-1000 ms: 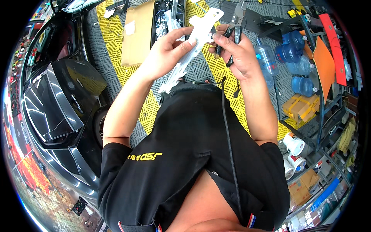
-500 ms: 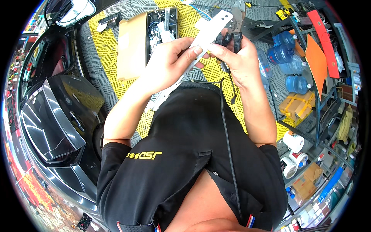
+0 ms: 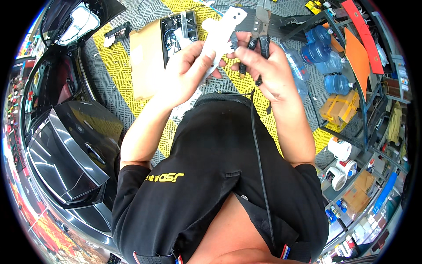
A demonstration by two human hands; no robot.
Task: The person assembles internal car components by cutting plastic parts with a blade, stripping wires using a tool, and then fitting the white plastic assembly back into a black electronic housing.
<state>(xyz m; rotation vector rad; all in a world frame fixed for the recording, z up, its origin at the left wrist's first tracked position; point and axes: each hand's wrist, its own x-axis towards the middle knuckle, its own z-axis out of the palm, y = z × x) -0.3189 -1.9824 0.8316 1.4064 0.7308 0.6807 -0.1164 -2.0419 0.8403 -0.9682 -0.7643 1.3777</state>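
Observation:
A long white flat strip (image 3: 223, 37) with small holes near its far end slants up in front of my chest. My left hand (image 3: 187, 72) is closed on it, the thumb pressed along its face. To its right, my right hand (image 3: 266, 66) holds a pair of pliers (image 3: 260, 27) with black-wrapped handles, jaws pointing away from me. The right thumb lies just right of the strip, apart from it. A small dark piece (image 3: 234, 42) shows between the strip and the pliers; what holds it is unclear. The fingers behind the strip are partly hidden.
Beyond my left hand lies an open cardboard box (image 3: 147, 61) beside a black tray (image 3: 176, 26) of small parts. A dark car (image 3: 74, 149) stands at the left. Blue water jugs (image 3: 316, 50) and a taped carton (image 3: 338, 108) sit by a metal rack at the right.
The white strip has shifted left and tilted more upright. My right thumb has come off it, and the right hand with the pliers is now slightly apart from the strip.

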